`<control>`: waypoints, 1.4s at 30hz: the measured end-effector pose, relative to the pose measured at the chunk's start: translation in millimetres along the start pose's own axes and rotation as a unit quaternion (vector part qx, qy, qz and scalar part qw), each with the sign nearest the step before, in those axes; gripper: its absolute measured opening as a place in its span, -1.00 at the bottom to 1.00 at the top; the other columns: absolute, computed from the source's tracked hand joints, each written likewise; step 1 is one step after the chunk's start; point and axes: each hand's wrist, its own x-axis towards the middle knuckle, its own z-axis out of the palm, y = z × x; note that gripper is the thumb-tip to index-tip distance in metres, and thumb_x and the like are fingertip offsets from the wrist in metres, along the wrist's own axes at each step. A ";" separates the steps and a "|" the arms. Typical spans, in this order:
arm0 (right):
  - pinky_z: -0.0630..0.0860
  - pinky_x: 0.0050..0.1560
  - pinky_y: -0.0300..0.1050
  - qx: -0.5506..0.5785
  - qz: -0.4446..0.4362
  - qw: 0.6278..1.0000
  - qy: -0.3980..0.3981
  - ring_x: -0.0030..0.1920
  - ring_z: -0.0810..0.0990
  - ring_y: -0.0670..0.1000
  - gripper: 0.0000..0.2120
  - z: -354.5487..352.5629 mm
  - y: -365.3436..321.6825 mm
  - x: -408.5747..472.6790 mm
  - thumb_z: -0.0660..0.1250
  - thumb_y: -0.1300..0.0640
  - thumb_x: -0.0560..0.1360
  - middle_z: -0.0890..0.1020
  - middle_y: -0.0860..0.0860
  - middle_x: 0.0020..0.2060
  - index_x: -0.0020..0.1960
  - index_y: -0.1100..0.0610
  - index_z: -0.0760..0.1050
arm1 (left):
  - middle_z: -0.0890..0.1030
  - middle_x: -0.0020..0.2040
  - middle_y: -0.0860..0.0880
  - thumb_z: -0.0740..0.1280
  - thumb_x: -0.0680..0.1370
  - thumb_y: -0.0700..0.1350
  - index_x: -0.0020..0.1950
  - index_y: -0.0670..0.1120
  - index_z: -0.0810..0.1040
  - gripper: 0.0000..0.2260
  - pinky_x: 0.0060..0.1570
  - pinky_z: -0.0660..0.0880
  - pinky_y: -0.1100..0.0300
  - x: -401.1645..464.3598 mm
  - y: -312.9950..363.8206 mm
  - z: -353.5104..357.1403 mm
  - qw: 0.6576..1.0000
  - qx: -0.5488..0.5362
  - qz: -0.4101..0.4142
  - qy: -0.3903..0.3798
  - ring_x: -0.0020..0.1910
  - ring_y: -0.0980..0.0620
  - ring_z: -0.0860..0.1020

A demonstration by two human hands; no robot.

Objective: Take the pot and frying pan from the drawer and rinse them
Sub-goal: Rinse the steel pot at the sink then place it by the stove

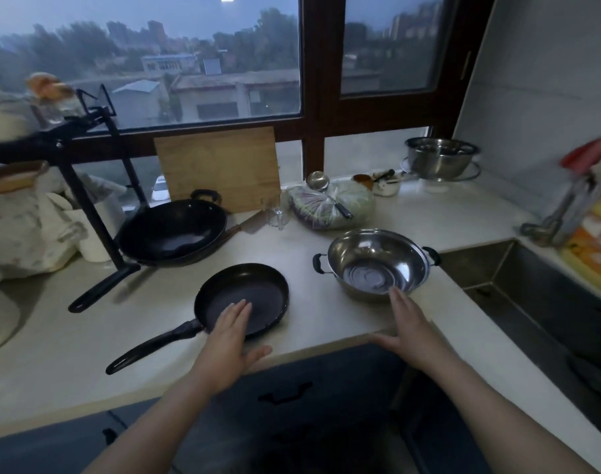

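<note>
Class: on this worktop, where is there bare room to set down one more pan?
Free: the front-left counter, bordered by the frying pan handle and the front edge; also the strip between the steel pot and the bagged cabbage. Crowded: the window side around the wok and cutting board.

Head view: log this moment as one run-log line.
frying pan on counter | pot on counter beside sink | left hand open over pan | right hand open near pot | nothing held

Both bare forearms reach forward; the left hand (228,340) and right hand (407,325) are flat, palms down, fingers extended, holding nothing.
</note>
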 end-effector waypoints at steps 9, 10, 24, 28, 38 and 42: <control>0.25 0.48 -0.01 -0.005 0.074 0.997 0.017 0.52 0.17 0.05 0.07 -49.1 106.3 78.6 0.54 -0.20 0.29 0.16 0.04 0.54 0.57 0.09 0.01 | -0.10 0.59 0.04 0.28 0.47 0.30 0.59 -0.02 -0.10 -0.13 0.52 -0.10 0.08 143.0 66.3 56.1 0.996 0.025 0.013 -0.081 0.55 0.06 -0.16; 0.22 0.49 -0.03 -0.013 0.080 0.997 0.012 0.53 0.14 0.05 0.08 -52.7 115.9 87.5 0.53 -0.21 0.30 0.13 0.05 0.55 0.58 0.12 -0.01 | -0.09 0.59 0.02 0.27 0.47 0.31 0.59 -0.04 -0.10 -0.12 0.52 -0.10 0.09 158.5 72.5 63.0 0.996 0.032 0.021 -0.085 0.55 0.04 -0.16; -0.07 0.54 -0.13 -0.060 0.040 0.990 -0.124 0.58 -0.15 0.02 0.34 -68.9 171.5 199.1 0.63 -0.13 0.17 -0.16 0.03 0.59 0.59 0.10 -0.23 | -0.20 0.58 0.02 0.12 0.04 0.63 0.58 -0.05 -0.22 0.30 0.46 -0.18 0.16 280.7 59.0 97.0 0.973 0.078 0.063 -0.206 0.54 0.02 -0.22; -0.14 0.54 -0.09 -0.109 0.020 0.976 -0.185 0.57 -0.24 0.01 0.35 -73.8 175.5 223.0 0.61 -0.15 0.19 -0.22 0.02 0.58 0.57 0.12 -0.32 | -0.25 0.57 0.01 0.19 0.00 0.59 0.57 -0.10 -0.26 0.36 0.47 -0.19 0.16 300.4 53.2 93.0 0.965 0.084 0.052 -0.243 0.54 0.02 -0.25; -0.24 0.51 -0.18 -0.108 0.013 0.954 -0.279 0.49 -0.40 -0.06 0.58 -77.4 195.1 262.9 0.55 -0.42 -0.06 -0.38 -0.06 0.50 0.53 0.11 -0.43 | -0.22 0.57 0.02 0.36 0.00 0.53 0.56 -0.07 -0.30 0.40 0.41 -0.19 0.31 324.8 46.7 105.2 0.957 -0.017 0.068 -0.280 0.54 0.06 -0.18; -0.18 0.55 -0.08 -0.119 0.011 0.949 -0.291 0.52 -0.35 -0.02 0.61 -78.1 200.7 273.6 0.38 -0.57 -0.16 -0.38 -0.13 0.47 0.53 0.10 -0.43 | -0.15 0.57 0.03 0.47 0.16 0.40 0.53 -0.11 -0.35 0.32 0.45 -0.11 0.28 316.9 51.1 111.9 0.970 -0.026 0.068 -0.232 0.54 0.05 -0.08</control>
